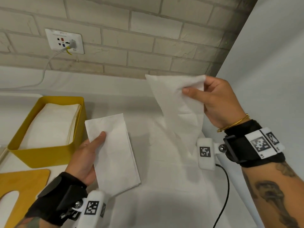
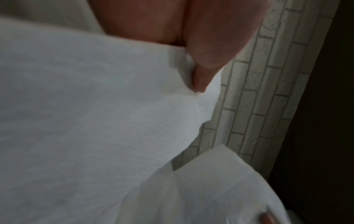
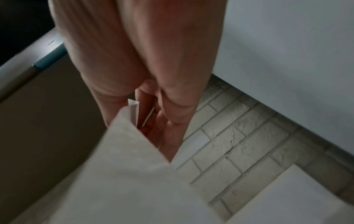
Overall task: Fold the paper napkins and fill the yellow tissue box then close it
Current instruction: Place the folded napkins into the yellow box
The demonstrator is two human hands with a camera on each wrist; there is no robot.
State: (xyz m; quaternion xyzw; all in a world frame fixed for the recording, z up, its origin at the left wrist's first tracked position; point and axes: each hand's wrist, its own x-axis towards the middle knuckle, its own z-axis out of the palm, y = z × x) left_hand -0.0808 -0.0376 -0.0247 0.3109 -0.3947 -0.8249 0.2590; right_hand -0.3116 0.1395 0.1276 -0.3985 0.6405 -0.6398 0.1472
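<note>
The yellow tissue box (image 1: 41, 155) stands open at the left, with a stack of folded white napkins (image 1: 52, 124) inside. My left hand (image 1: 88, 155) holds a folded napkin (image 1: 115, 153) just right of the box, thumb on top; the left wrist view shows this folded napkin (image 2: 95, 121) under the thumb (image 2: 203, 75). My right hand (image 1: 212, 99) pinches an unfolded napkin (image 1: 181, 109) by its upper corner, raised above the table at the right so it hangs down. In the right wrist view that unfolded napkin (image 3: 124, 174) runs between my fingers (image 3: 172, 128).
The box's yellow lid (image 1: 21, 186) with a slot lies flat at the near left. The table is covered by a white cloth (image 1: 164, 203). A brick wall (image 1: 148, 38) with a socket and plugged cable (image 1: 65, 41) stands behind; a white wall (image 1: 271, 63) borders the right.
</note>
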